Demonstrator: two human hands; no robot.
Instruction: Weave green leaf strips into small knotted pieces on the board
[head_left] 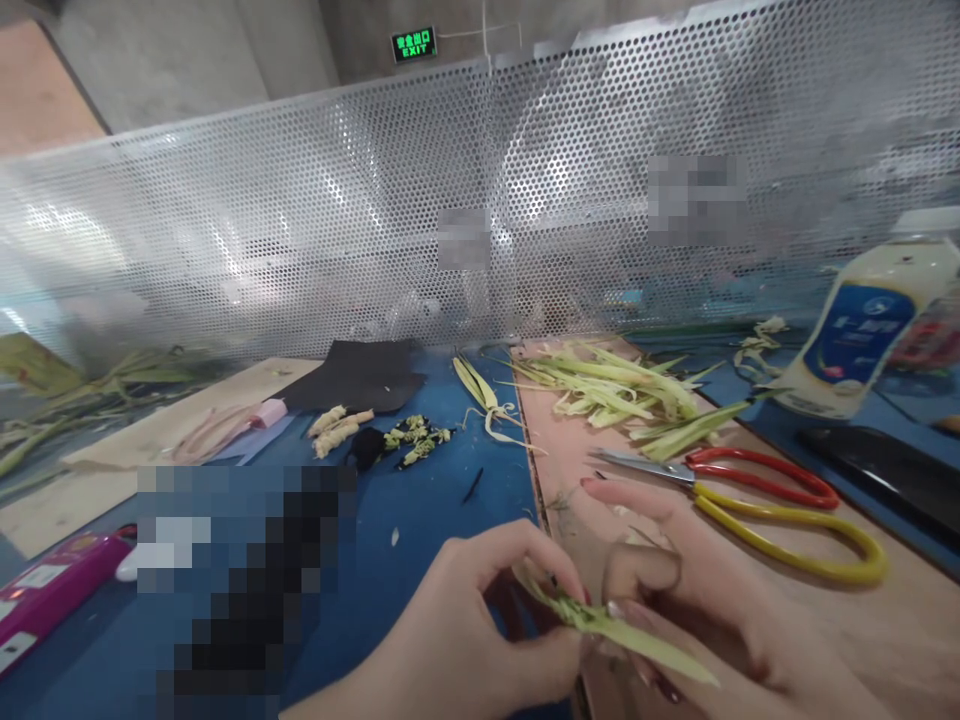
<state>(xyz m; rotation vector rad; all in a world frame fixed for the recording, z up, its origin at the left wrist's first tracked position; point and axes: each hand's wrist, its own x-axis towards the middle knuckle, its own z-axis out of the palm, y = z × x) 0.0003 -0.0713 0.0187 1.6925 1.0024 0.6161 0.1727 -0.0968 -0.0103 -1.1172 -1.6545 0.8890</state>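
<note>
Between my two hands is a pale green strip of leaf [645,645], twisted or knotted at its left part and flat at its right end. My left hand [487,610] pinches the knotted part between thumb and fingertips. My right hand [712,600] grips the strip just beside it with thumb and bent fingers, its index finger stretched forward. Scissors [780,515] with one red and one yellow handle lie beyond my right hand, blades pointing left. Farther back, a heap of similar green strips [615,385] rests on the pinkish board [547,380].
A bottle [862,320] and a black phone [892,470] are at right. Small woven pieces [416,440], a tied leaf bundle [480,390] and black sheet [360,375] lie on the blue table. A purple tool [60,590] is at left; a perforated metal screen [300,230] stands behind.
</note>
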